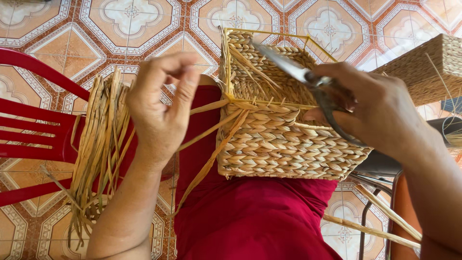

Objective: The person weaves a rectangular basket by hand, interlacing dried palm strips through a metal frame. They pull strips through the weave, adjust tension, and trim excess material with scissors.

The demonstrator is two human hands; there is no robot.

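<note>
While the woven basket (284,139) rests on a lap in red cloth (250,216), both hands work at its near rim.

Left hand (161,108) hovers just left of the basket, its fingers (185,91) curled nearly closed, thumb and forefinger pinched together; whether they grip a loose straw strand (211,127) trailing from the rim, I cannot tell. Right hand (373,110) is closed around the handles of metal scissors (298,72), whose blades point left and far over the basket's open top with its yellow wire frame (284,34). A bundle of dried straw (101,144) lies on the red plastic chair (33,125) to the left. A second woven basket (428,67) sits far right on the tiled floor (120,24).
</note>
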